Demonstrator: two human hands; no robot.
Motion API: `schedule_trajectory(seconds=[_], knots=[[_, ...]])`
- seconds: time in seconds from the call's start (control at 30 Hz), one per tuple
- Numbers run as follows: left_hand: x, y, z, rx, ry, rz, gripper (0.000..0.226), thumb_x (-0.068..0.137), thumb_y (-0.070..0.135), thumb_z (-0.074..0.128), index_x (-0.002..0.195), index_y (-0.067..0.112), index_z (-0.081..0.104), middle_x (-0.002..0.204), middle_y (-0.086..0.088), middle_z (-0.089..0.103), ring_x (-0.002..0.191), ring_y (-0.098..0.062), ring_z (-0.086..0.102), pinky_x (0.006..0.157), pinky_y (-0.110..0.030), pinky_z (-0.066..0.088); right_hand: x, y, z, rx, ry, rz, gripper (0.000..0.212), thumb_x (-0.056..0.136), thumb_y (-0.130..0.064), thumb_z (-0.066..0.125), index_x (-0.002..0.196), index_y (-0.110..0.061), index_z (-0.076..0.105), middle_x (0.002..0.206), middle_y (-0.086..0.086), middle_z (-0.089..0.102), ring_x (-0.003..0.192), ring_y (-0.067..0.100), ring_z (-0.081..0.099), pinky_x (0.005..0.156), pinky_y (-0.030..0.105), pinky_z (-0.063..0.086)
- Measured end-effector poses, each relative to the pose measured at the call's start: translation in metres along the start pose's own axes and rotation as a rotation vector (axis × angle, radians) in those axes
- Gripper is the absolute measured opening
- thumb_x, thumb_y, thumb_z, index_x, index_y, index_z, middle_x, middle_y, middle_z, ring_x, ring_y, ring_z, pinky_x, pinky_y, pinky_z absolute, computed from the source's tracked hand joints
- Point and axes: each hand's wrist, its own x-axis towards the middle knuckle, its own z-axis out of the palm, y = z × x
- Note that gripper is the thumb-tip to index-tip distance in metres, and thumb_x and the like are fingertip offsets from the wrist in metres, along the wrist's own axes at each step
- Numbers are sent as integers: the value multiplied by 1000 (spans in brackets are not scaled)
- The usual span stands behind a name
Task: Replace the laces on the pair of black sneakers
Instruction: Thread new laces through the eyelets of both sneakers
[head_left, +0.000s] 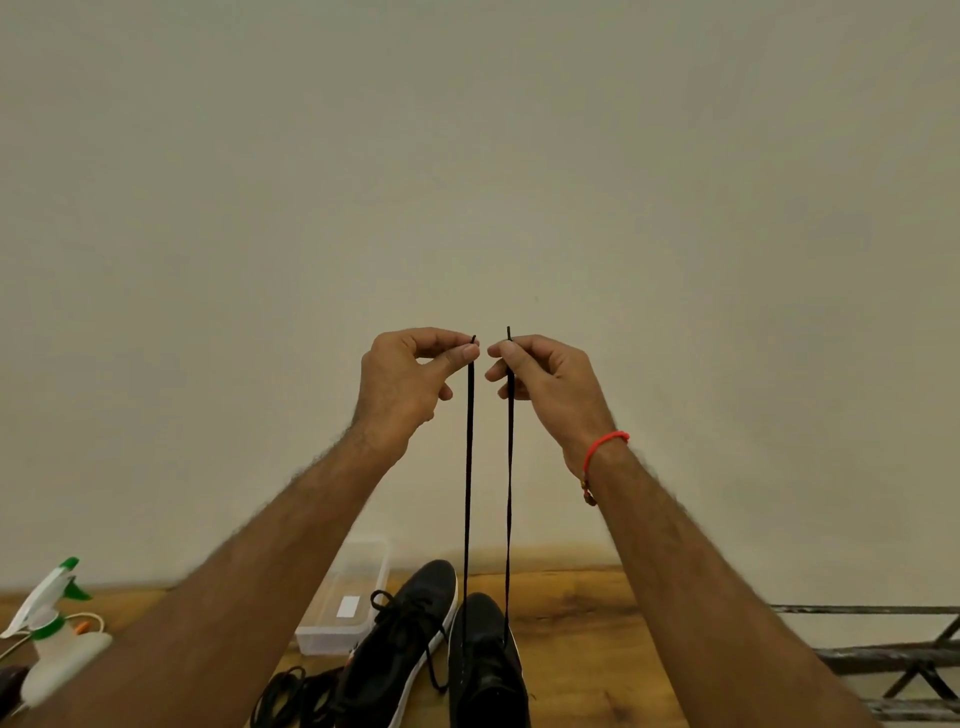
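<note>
Two black sneakers stand side by side on the wooden table. The left sneaker (402, 639) is laced, with loose ends hanging over its side. From the right sneaker (485, 665) a black lace (467, 493) rises in two taut strands. My left hand (408, 382) pinches the tip of the left strand between thumb and forefinger. My right hand (550, 384) pinches the tip of the right strand the same way. Both hands are raised high above the shoes, level with each other and close together.
A heap of black laces (296, 693) lies left of the sneakers. A clear plastic box (345, 603) stands behind them. A white spray bottle with green trim (54, 634) is at the far left. A dark metal frame (893, 660) sits past the table's right edge (644, 608). A plain wall fills the background.
</note>
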Motion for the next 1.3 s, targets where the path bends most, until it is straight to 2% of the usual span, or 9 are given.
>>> schedule_trajectory(seconds=[0.2, 0.4, 0.57, 0.73, 0.93, 1.07, 1.2, 1.3], knots=[[5, 7, -2, -32, -55, -45, 14, 85, 36, 80, 98, 30, 79, 90, 10, 76, 57, -5, 59, 46, -21, 43, 10, -4, 0, -68, -1, -44, 16, 98, -26, 62, 100, -18, 76, 81, -1, 76, 80, 14, 71, 78, 27, 55], [9, 14, -4, -56, -76, -94, 14, 84, 38, 81, 95, 31, 79, 91, 9, 75, 67, -12, 57, 55, -27, 46, 19, -5, 3, -137, -19, -93, 18, 98, -28, 62, 96, -18, 76, 79, -4, 76, 79, 17, 71, 85, 42, 59], [13, 18, -5, -46, -64, -92, 15, 84, 37, 82, 96, 30, 79, 89, 9, 75, 66, -12, 57, 53, -26, 45, 23, -7, 4, -175, -19, -109, 18, 98, -29, 62, 96, -19, 77, 81, -7, 76, 83, 11, 72, 88, 40, 58], [17, 23, -5, -15, -70, -65, 14, 84, 35, 82, 96, 27, 79, 87, 8, 75, 63, -10, 56, 49, -24, 43, 26, -8, 4, -208, -21, -134, 19, 98, -31, 62, 98, -20, 78, 83, -8, 76, 83, 9, 71, 86, 34, 58], [19, 25, -4, 8, -83, -55, 14, 84, 36, 82, 96, 28, 79, 89, 9, 75, 62, -9, 57, 49, -24, 42, 29, -8, 1, -211, -29, -157, 21, 98, -31, 63, 99, -17, 78, 82, -7, 76, 80, 5, 71, 75, 17, 54], [18, 26, -2, 8, -78, -48, 14, 85, 36, 81, 96, 28, 79, 90, 9, 75, 62, -8, 56, 48, -22, 42, 30, -9, -1, -204, -31, -170, 21, 98, -29, 63, 98, -15, 78, 82, -6, 75, 79, 4, 70, 69, 10, 50], [18, 25, -3, 15, -75, -44, 14, 85, 36, 81, 97, 28, 79, 88, 10, 75, 62, -8, 57, 48, -22, 43, 29, -10, 0, -189, -36, -163, 20, 98, -29, 63, 97, -15, 78, 81, -6, 75, 79, 5, 70, 69, 11, 50], [16, 24, -4, 42, -66, -24, 16, 86, 36, 80, 99, 28, 79, 90, 12, 74, 61, -7, 60, 48, -22, 43, 28, -8, 0, -197, -44, -165, 21, 98, -30, 62, 98, -17, 78, 79, -6, 74, 78, 7, 70, 73, 18, 55]])
